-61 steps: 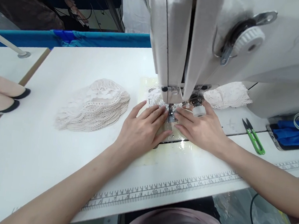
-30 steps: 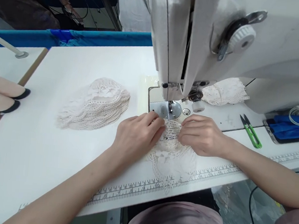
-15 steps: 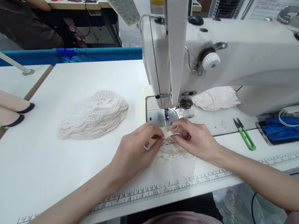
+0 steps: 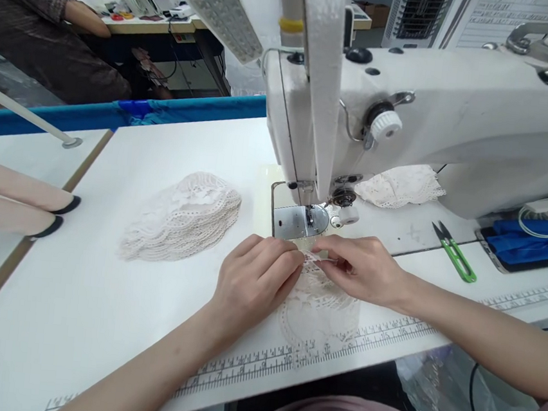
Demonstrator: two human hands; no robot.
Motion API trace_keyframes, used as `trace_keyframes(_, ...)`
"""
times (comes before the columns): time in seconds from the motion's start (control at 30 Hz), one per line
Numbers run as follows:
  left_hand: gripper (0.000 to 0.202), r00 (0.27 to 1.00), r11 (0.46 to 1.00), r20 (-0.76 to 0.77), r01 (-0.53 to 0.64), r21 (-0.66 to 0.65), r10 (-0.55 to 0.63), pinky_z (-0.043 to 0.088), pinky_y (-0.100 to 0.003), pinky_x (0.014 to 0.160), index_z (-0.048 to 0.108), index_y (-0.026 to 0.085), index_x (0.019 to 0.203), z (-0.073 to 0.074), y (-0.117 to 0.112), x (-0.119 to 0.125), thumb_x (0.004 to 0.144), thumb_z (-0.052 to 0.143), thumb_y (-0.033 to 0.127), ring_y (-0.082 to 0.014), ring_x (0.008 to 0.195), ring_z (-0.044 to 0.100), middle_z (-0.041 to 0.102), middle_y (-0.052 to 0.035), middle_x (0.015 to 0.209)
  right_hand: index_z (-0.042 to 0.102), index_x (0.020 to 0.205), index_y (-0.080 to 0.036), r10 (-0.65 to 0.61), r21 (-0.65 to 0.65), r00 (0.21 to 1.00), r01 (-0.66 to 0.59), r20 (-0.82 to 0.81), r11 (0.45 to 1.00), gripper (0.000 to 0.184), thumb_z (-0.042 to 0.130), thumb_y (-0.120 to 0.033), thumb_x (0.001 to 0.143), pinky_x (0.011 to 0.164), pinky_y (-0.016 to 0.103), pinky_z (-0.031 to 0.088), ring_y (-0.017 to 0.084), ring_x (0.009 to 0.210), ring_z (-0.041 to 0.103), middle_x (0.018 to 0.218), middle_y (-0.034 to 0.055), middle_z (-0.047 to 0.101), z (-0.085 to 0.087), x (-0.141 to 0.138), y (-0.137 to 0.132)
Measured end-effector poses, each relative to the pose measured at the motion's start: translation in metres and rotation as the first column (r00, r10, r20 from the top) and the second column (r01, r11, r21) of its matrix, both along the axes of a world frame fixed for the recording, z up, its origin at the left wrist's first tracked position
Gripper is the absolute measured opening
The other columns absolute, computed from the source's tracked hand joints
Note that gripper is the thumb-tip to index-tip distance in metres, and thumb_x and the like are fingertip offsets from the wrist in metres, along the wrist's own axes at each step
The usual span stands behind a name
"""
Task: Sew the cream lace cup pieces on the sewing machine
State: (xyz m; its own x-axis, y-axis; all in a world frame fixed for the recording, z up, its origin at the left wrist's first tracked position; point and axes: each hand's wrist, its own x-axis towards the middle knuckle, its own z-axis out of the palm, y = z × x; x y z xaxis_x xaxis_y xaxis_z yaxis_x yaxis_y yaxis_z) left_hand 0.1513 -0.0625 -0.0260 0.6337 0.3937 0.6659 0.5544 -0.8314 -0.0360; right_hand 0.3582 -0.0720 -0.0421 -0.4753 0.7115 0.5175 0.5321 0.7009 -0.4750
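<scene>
A pale lace piece [image 4: 319, 310] lies on the table just in front of the sewing machine's needle plate [image 4: 292, 221], its lower part spreading over the printed ruler. My left hand [image 4: 258, 272] is closed at the lace's upper left edge, fingers together and knuckles up, with the fingertips partly hidden. From the other side, my right hand [image 4: 362, 269] pinches the same edge between thumb and forefinger. Both hands are close together, a little below the presser foot [image 4: 309, 215]. No cloth shows under the foot.
A stack of lace pieces [image 4: 183, 219] lies to the left. More white lace [image 4: 402, 185] rests behind the needle, beneath the machine arm [image 4: 439, 99]. Green thread snips [image 4: 454, 252] and a blue cloth [image 4: 535, 240] are at the right. Another person [image 4: 43, 28] is at the far left.
My left hand has turned flatter, and its fingers have closed together over the lace edge. The right hand keeps its pinch, slightly lower. The whole view has shifted a little.
</scene>
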Motion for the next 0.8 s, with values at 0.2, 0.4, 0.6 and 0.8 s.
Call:
trace_keyframes(0.2,0.013,1.0,1.0,-0.022,-0.011,0.009,0.011,0.036,-0.028,0.052,0.052,0.017,0.084,0.001,-0.001,0.001,0.086,0.061,0.008,-0.0106,0.054,0.057,0.064,0.0039,0.063,0.067,0.091,-0.015,-0.023,0.331,1.0,0.016,0.017,0.943,0.012,0.056,-0.013,0.092,0.047,0.018,0.041,0.005,0.051,0.057,0.063,-0.005,0.067,0.001,0.002,0.004)
trace_keyframes(0.4,0.013,0.994,0.95,0.099,-0.01,-0.311,0.043,0.044,-0.026,0.059,0.059,0.02,0.102,0.0,-0.006,0.001,0.092,0.055,0.012,-0.0107,0.063,0.06,0.068,0.0026,0.073,0.068,0.081,-0.016,0.02,0.633,0.989,-0.107,0.144,0.767,0.01,0.062,-0.012,0.088,0.042,0.022,0.032,0.005,0.047,0.047,0.057,-0.0062,0.06,0.01,0.006,0.001)
trace_keyframes(0.6,0.011,0.983,0.798,0.175,0.058,-0.6,0.061,0.045,-0.023,0.052,0.065,0.021,0.08,0.01,-0.009,0.002,0.089,0.06,0.016,-0.0103,0.058,0.059,0.068,0.0033,0.067,0.068,0.076,-0.017,0.105,0.394,0.984,-0.154,0.144,0.906,0.019,0.058,-0.015,0.091,0.042,0.022,0.034,0.005,0.045,0.048,0.056,-0.0058,0.062,0.025,0.012,-0.002)
trace_keyframes(0.8,0.015,0.98,0.373,0.165,0.196,-0.907,-0.115,0.043,-0.021,0.046,0.067,0.021,0.077,0.02,-0.014,0.007,0.09,0.06,0.021,-0.0089,0.051,0.056,0.065,0.0044,0.062,0.071,0.082,-0.02,0.264,-0.611,0.964,-0.209,0.001,0.763,0.012,0.064,-0.027,0.089,0.042,0.018,0.035,0.005,0.045,0.047,0.055,-0.0072,0.06,0.052,0.022,0.002)
